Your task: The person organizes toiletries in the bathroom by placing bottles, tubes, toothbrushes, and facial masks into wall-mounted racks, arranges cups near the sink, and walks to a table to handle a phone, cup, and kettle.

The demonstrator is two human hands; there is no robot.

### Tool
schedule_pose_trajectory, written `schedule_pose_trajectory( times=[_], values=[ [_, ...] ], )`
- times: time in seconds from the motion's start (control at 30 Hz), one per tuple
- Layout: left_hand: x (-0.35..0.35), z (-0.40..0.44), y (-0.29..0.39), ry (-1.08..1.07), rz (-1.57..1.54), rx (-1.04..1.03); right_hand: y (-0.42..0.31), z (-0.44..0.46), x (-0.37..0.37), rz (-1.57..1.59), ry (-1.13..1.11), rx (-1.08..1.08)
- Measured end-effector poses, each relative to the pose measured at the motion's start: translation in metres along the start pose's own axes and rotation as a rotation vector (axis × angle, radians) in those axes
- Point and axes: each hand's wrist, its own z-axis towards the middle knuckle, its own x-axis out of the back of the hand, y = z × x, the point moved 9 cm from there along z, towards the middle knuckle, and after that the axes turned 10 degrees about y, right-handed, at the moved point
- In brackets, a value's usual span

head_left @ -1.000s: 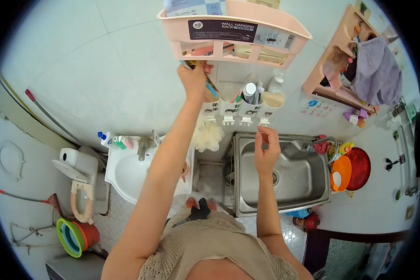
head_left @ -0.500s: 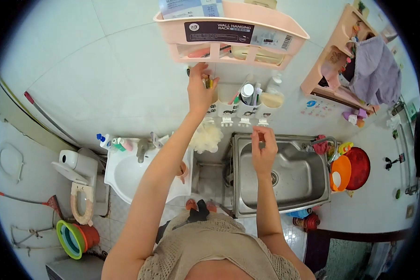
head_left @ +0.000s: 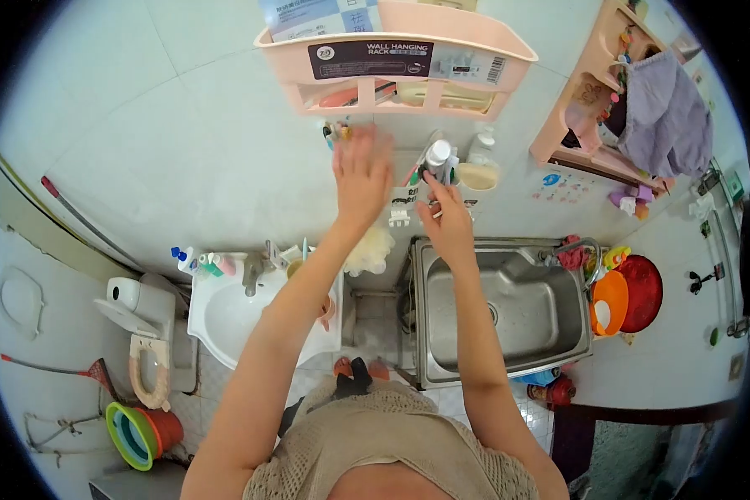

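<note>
My left hand is raised in front of the wall, its fingers stretched upward and smeared by motion. Close to its fingertips is a small cluster of toothbrush-like items on the wall. My right hand is at a wall-mounted cup, index finger at the rim and thumb lower down. Most of this cup is hidden behind the hand. A white-capped tube sticks up out of it. To the left is another printed cup with a white clip below; to the right stands a pump bottle.
Overhead hangs a pink wall rack. A white washbasin is at left and a steel sink at right. A bath puff hangs between them. Orange and red basins lean beside the sink.
My right hand has risen from above the sink to the cup. My left hand has dropped slightly from the small items under the rack, which now show beside it.
</note>
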Motion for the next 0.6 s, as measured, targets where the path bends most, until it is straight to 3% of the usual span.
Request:
schedule_pose_trajectory(
  times=[0.07, 0.1, 0.17, 0.3, 0.4, 0.47, 0.6],
  values=[
    [-0.006, -0.015, 0.022, -0.060, -0.402, -0.127, 0.009, 0.004, 0.000, 0.012, 0.016, -0.042],
    [-0.008, -0.014, 0.027, -0.062, -0.401, -0.127, 0.014, 0.003, 0.004, 0.076, 0.064, -0.081],
    [-0.039, -0.022, 0.029, -0.347, -0.521, 0.101, 0.020, -0.001, 0.006, 0.136, 0.103, -0.122],
    [-0.074, -0.025, 0.025, -0.493, -0.450, 0.291, 0.023, -0.001, 0.011, 0.152, 0.111, -0.145],
    [-0.092, -0.021, 0.017, -0.524, -0.529, 0.418, 0.023, -0.003, 0.016, 0.121, 0.109, -0.131],
    [-0.104, -0.024, 0.018, -0.678, -0.674, 0.493, 0.021, -0.004, 0.021, 0.093, 0.113, -0.126],
    [-0.098, -0.018, 0.013, -0.751, -0.550, 0.391, 0.021, -0.007, 0.022, 0.054, 0.083, -0.165]
  ],
)
